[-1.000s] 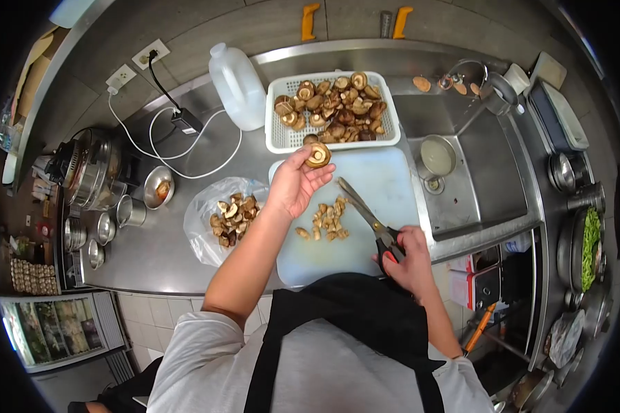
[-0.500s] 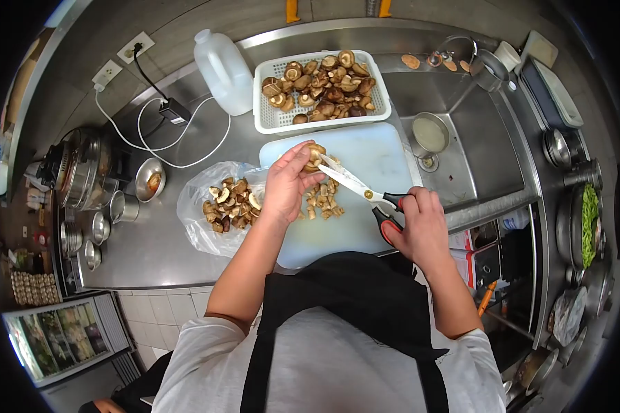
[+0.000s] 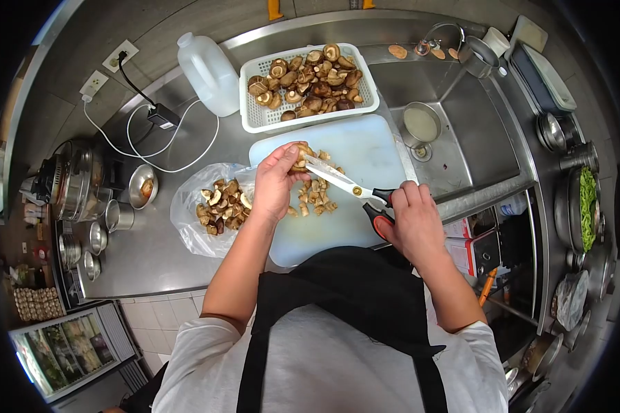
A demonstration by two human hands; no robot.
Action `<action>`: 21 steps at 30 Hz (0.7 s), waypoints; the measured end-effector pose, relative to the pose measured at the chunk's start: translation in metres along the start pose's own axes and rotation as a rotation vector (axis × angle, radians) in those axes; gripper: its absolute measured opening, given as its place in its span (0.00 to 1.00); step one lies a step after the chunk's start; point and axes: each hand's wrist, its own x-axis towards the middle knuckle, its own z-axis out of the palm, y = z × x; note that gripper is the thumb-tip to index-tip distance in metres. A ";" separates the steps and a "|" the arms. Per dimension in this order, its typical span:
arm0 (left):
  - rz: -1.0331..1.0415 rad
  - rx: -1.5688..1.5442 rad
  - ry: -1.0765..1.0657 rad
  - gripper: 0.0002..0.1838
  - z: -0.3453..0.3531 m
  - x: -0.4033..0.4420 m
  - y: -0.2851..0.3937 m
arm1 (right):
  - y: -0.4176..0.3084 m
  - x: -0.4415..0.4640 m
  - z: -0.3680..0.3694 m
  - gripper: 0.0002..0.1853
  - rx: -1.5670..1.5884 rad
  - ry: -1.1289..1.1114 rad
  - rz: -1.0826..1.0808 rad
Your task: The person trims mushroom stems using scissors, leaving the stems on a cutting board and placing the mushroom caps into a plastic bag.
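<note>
Between the fingers of my left hand (image 3: 277, 182) is a brown mushroom (image 3: 301, 158), held above the cutting board (image 3: 368, 158). My right hand (image 3: 417, 221) grips a pair of scissors (image 3: 357, 191) with black and red handles. Their blades reach up to the mushroom's underside, a little less spread than before; whether they touch the stem I cannot tell. Below them, cut mushroom stems (image 3: 317, 196) lie in a loose pile on the board. Left of my left forearm, a clear plastic bag (image 3: 186, 210) lies open with cut mushrooms (image 3: 222, 206) on it.
Behind the board stands a white basket (image 3: 248, 118) of whole mushrooms. A plastic jug (image 3: 210, 76) is beside it, near a cable with a black adapter (image 3: 163, 116). The sink (image 3: 486, 151) at right holds a pot (image 3: 421, 125). Metal bowls (image 3: 143, 186) stand at left.
The scissor blades have closed somewhat at the mushroom. The whole scene has shifted slightly left in view as the camera moved. Both hands keep their holds.
</note>
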 end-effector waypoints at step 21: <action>-0.064 -0.036 0.077 0.16 0.005 0.002 -0.003 | -0.004 -0.012 0.021 0.24 0.003 0.210 -0.022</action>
